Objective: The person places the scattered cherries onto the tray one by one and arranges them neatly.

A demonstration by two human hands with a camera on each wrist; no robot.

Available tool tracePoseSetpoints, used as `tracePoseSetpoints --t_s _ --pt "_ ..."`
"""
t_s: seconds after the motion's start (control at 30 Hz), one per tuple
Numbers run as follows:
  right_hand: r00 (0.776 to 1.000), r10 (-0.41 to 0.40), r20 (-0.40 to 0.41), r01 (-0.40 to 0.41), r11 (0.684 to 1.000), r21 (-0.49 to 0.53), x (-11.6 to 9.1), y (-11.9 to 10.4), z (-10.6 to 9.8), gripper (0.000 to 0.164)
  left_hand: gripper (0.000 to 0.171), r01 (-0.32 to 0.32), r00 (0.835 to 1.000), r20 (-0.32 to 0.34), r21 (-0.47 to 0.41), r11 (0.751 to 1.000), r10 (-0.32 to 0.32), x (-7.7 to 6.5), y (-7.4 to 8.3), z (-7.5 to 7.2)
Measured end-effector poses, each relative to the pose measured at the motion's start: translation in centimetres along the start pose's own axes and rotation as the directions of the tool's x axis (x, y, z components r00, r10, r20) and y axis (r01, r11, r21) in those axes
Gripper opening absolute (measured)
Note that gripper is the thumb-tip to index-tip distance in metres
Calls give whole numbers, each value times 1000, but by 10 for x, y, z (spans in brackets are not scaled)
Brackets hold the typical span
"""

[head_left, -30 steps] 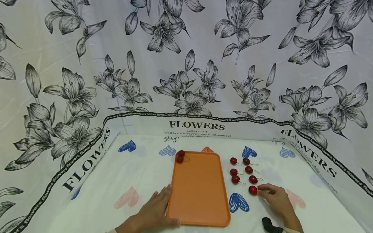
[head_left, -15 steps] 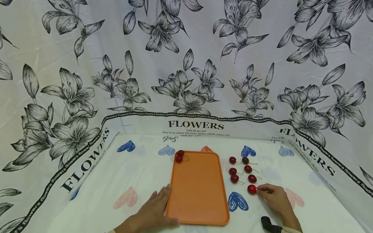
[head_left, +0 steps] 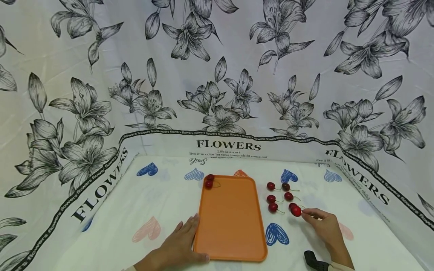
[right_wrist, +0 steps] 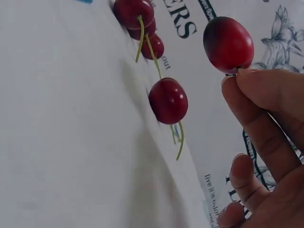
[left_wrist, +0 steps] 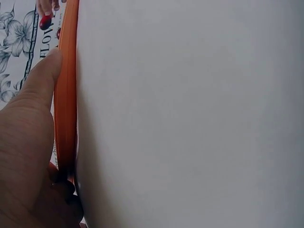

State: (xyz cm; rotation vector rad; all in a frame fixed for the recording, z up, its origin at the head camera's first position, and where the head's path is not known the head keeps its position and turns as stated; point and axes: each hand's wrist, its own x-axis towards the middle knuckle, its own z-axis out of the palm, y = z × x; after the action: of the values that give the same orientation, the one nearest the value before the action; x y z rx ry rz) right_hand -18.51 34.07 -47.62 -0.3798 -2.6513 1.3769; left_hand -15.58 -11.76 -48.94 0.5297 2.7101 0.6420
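My right hand (head_left: 322, 226) pinches a red cherry (head_left: 296, 211) between thumb and fingertips, right at its stem end. In the right wrist view this cherry (right_wrist: 229, 45) hangs above the tablecloth, and the other fingers are loosely bent. In the head view it overlaps another cherry (head_left: 292, 206) just behind it. My left hand (head_left: 179, 244) lies along the left edge of the orange tray (head_left: 230, 222), fingers stretched out and thumb at the near corner. Two cherries (head_left: 209, 184) lie in the tray's far left corner.
Right of the tray, several stemmed cherries (head_left: 271, 198) lie in two loose columns on the white tablecloth (head_left: 162, 203) with printed hearts. A flower-print curtain (head_left: 217, 75) encloses the back and sides. A black strap-like piece (head_left: 315, 261) sits at my right wrist.
My right hand has lifted the nearest cherry off the cloth and moved it slightly away from me, in front of the one behind. The left hand and tray have stayed put.
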Motion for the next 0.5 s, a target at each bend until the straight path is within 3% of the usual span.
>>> tracePoseSetpoints --t_s 0.23,0.5 --pt "993 27 -113 -9 988 154 -6 -22 -3 34 128 -16 1000 -5 3 1000 16 0 -3 1" --pt "979 -31 -200 67 982 177 -10 -56 -12 38 126 -29 999 -18 7 1000 29 2 -6 2"
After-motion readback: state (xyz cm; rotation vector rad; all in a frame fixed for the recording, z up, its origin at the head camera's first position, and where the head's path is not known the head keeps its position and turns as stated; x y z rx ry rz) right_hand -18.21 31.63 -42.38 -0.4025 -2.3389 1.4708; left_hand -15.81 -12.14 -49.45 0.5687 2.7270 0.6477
